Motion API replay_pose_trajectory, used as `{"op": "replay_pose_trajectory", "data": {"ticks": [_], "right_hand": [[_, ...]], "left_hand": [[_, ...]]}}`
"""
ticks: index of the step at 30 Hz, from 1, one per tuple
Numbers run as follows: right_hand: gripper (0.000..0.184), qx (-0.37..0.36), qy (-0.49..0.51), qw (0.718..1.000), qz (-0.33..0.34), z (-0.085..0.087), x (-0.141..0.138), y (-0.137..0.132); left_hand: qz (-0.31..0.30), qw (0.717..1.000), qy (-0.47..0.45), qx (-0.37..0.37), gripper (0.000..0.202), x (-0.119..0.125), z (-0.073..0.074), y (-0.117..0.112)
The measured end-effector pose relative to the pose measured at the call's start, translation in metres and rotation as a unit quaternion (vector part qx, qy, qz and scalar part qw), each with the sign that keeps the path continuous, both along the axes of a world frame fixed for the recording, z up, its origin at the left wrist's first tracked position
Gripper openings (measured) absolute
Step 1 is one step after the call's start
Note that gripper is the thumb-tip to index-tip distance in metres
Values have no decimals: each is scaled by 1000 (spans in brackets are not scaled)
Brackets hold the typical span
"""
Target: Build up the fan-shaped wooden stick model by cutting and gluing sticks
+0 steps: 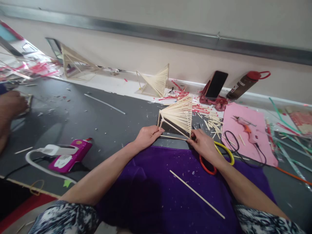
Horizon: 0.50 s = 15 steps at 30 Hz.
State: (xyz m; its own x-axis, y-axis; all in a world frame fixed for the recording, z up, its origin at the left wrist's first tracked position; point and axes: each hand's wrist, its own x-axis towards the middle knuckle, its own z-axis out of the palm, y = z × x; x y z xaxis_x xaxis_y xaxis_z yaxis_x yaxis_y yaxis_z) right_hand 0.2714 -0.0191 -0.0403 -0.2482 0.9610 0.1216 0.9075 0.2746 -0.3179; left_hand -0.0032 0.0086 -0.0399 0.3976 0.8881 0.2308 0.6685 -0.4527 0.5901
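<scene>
Bare forearms [104,174] forward and apart, left hand [148,137] and right hand [203,145] in thumb-and-finger pinches.

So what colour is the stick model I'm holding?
The stick model is pale cream; it shows best in the head view.

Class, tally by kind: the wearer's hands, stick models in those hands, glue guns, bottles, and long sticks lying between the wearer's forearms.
Wearer's hands: 2 (left hand, right hand)
Held stick model: 1
Glue gun: 1
Bottle: 1
Long stick: 1
Total: 6
</scene>
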Motion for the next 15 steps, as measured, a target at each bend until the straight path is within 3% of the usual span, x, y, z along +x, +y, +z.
{"op": "replay_pose_trajectory", "data": {"ticks": [6,11,15], "right_hand": [[18,13,-6,1000,4,-3,5,4],[15,34,-27,999,5,11,11,-3],[23,41,-39,996,62,20,6,-13]], "left_hand": [[-4,1000,-6,-3,24,0,0,1],[2,1000,-19,7,24,4,-1,-4],[10,999,-34,13,26,8,0,-10]]}}
